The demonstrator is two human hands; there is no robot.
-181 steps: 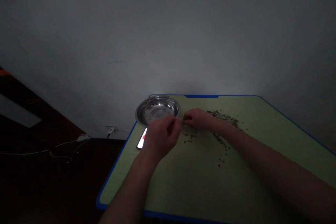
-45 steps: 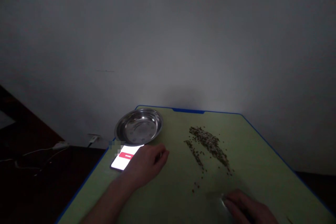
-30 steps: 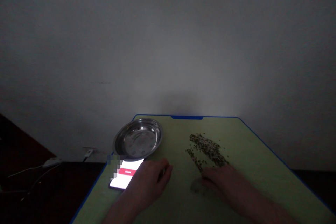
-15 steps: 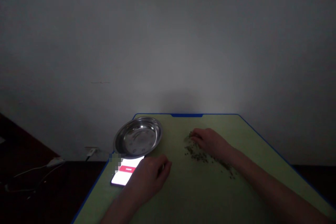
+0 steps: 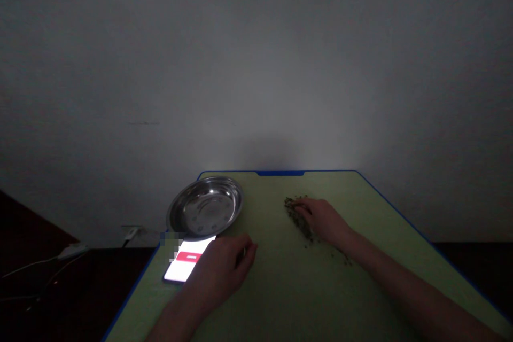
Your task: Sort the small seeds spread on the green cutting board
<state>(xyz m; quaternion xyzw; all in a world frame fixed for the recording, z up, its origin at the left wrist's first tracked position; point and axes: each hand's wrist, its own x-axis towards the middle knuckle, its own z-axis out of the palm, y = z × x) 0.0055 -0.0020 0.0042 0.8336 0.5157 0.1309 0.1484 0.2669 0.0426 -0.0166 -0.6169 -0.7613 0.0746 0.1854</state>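
Note:
Small dark grains [image 5: 298,220], seed-like but too small to name surely, lie in a slanting strip on the light green tabletop. My right hand [image 5: 323,219] rests at the strip's right side with fingers curled and closed, the fingertips touching the grains near its far end. Whether any are between them is hidden. My left hand [image 5: 226,262] is closed in a loose fist, thumb against the curled fingers; its inside cannot be seen. It is over the near right side of a lit phone [image 5: 178,272], just below a shiny metal bowl [image 5: 210,214].
The green table [image 5: 276,299] has a blue edge and stands against a grey wall [image 5: 256,64]. The bowl overlaps the phone's far end. A few stray grains [image 5: 347,262] lie by my right forearm. At left, a plugged-in charger [image 5: 130,235] and white cables [image 5: 72,251] show.
The grains, spread wider before, now form a narrower strip with more at its far end. My right hand's fingers have shifted along them. My left hand stays closed; the whole view has shifted slightly.

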